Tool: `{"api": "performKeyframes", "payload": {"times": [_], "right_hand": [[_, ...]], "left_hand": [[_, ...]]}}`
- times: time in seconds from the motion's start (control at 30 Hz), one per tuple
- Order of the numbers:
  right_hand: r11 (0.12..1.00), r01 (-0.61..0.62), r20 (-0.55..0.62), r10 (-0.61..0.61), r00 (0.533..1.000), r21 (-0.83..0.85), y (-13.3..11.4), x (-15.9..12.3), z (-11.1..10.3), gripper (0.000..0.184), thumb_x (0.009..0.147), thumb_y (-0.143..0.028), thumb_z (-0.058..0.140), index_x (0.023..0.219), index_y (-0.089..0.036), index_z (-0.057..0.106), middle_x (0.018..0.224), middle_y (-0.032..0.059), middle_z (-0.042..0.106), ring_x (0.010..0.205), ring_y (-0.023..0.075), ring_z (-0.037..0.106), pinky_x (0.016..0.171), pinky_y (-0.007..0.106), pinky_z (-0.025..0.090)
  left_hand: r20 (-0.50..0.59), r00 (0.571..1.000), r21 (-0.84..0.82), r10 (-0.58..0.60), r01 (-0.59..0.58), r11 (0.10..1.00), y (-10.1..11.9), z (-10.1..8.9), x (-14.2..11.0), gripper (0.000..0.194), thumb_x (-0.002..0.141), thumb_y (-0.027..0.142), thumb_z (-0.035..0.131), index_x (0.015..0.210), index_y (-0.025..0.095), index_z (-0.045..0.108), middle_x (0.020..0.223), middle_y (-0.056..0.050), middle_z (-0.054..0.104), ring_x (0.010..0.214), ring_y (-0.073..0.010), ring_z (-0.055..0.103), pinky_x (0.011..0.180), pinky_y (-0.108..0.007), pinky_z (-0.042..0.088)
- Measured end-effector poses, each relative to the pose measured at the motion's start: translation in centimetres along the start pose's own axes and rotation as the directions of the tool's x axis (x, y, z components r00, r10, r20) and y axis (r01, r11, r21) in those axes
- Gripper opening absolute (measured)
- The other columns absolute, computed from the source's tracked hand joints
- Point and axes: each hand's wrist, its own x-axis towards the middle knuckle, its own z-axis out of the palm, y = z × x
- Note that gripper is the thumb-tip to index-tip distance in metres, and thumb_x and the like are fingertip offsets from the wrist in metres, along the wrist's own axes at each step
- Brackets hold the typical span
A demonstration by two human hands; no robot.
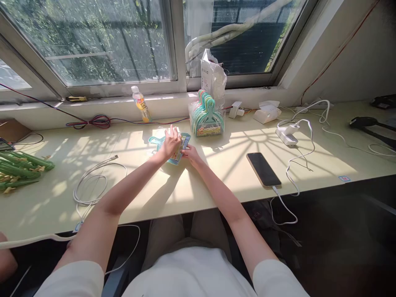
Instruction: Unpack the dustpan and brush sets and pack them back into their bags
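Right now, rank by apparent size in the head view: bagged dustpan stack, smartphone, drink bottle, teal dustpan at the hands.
1. Bagged dustpan stack
2. Smartphone
3. Drink bottle
Teal dustpan: unranked; the left hand partly hides it.

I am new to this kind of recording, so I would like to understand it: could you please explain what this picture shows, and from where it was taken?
There is no machine here: a person works with two bare hands. The single view comes from a camera worn on the head, looking forward and down.

The left hand lies over a teal piece with a colourful printed part; the right hand touches its right edge. How firmly they grip is hard to see.

Just beyond, similar pieces stand together in clear wrapping. Also on the pale table are a bottle, a green bundle at the far left, and a phone with a white cable plugged in.
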Motion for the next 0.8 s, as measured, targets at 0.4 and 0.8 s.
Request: {"api": "performKeyframes", "payload": {"times": [0.4,0.8], "right_hand": [[0.996,0.058,-0.169,-0.046,0.985,0.066,-0.1,0.4,-0.3,0.025,0.071,-0.009,0.073,0.093,-0.02,0.067,0.081,0.0007,0.079,0.078,0.0198,0.076,0.078,0.034,0.067],[0.978,0.169,-0.285,-0.129,0.95,0.12,-0.6,0.8,-1.0,0.027,0.073,-0.018,0.073,0.097,-0.022,0.061,0.098,0.0041,0.08,0.095,0.0217,0.077,0.084,0.034,0.066]], "left_hand": [[0.163,0.953,-0.049,-0.254,0.265,0.963,4.0,-0.7,-2.9,0.059,0.098,0.01,0.045,0.154,-0.005,0.055,0.149,-0.043,0.053,0.142,-0.0551,0.054,0.097,-0.06,0.057],[-0.128,0.791,-0.83,-0.598,0.245,0.501,0.1,2.3,-2.5,0.058,0.113,0.034,0.038,0.167,0.014,0.036,0.167,-0.024,0.046,0.163,-0.0292,0.033,0.13,-0.054,0.03]]}}
